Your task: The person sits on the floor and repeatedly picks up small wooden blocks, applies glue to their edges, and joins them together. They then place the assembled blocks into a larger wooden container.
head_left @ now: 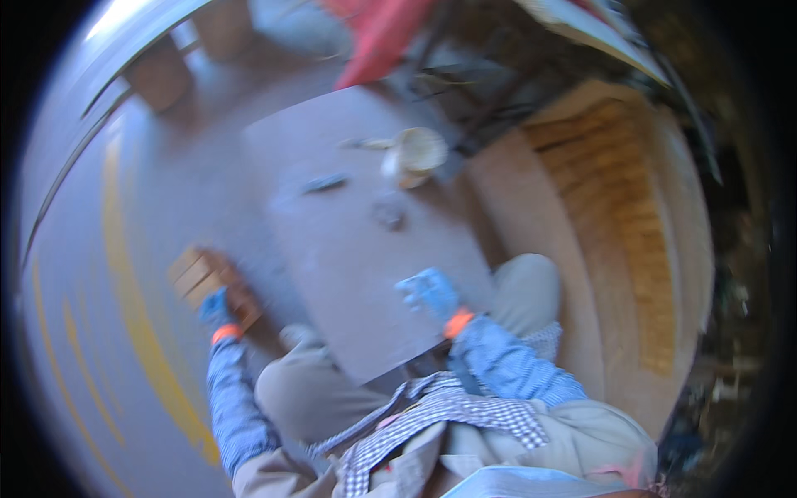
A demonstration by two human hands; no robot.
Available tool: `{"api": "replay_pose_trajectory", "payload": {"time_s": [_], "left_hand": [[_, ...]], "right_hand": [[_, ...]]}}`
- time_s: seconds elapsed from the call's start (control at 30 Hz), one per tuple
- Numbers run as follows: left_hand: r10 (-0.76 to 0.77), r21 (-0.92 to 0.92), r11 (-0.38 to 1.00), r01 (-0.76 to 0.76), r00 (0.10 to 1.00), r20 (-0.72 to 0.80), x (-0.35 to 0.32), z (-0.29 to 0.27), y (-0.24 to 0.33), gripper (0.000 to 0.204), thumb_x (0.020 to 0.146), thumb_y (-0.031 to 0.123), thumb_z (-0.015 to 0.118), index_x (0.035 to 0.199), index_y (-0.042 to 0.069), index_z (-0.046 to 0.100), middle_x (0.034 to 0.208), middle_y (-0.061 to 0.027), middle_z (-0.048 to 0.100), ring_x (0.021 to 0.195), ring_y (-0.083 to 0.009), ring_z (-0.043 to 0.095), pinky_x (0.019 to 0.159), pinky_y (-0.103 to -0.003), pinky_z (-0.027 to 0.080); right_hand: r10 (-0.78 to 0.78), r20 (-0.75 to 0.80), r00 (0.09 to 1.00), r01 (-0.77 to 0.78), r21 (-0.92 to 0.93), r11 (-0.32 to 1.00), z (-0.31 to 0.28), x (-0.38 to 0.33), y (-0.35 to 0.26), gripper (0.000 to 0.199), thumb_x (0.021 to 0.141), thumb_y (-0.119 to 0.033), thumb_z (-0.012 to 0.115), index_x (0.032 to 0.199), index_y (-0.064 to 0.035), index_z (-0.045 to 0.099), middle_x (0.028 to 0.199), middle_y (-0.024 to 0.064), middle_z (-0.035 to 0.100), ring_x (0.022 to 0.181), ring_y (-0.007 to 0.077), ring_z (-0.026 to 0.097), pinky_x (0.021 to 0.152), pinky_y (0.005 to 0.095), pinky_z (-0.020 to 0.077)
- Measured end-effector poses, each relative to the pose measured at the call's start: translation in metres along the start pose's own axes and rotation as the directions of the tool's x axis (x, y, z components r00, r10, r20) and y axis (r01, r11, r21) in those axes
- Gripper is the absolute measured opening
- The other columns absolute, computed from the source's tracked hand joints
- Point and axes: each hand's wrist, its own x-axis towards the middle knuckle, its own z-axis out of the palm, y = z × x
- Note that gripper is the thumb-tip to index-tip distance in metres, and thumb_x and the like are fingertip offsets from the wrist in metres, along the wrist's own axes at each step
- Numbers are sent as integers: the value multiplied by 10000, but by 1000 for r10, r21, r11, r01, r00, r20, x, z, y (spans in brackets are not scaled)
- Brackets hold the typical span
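My left hand, in a blue glove with an orange band at the wrist, reaches down at the left against a pile of brown rectangular blocks. Its fingers are blurred, so whether it grips a block does not show. Over the near right part of the grey board is my right hand, gloved the same way, its fingers loosely apart and no held thing visible. On the board stand a whitish tub and a small dark round item. A slim grey-blue tool lies left of them.
To the right, a curved wooden-looking tray holds rows of brown blocks. Red cloth hangs beyond the board, near dark metal framework. Yellow stripes mark the floor at left. My knees flank the board's near end.
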Motion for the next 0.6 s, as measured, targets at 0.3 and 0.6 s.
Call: {"api": "replay_pose_trajectory", "payload": {"time_s": [0.3, 0.6], "left_hand": [[28, 254, 967, -21, 999, -25, 30, -61, 53, 501, 878, 68, 592, 1370, 126, 519, 1290, -176, 570, 1172, -359, 547, 1045, -433, 420], [471, -472, 733, -491, 866, -169, 140, -169, 475, 411, 807, 30, 699, 1208, 23, 609, 1171, -178, 606, 1059, -359, 609, 964, -428, 483]], "right_hand": [[-51, -29, 998, 56, 194, 979, 5, -33, -37, 184, 1029, -289, 541, 1042, -105, 535, 871, 91, 665, 643, 136, 613, 569, 291, 522], [-322, -194, 927, 363, 242, 900, -109, -146, -170, 363, 905, -259, 719, 1120, -30, 536, 707, 24, 552, 430, 75, 451, 341, 225, 344]]}}
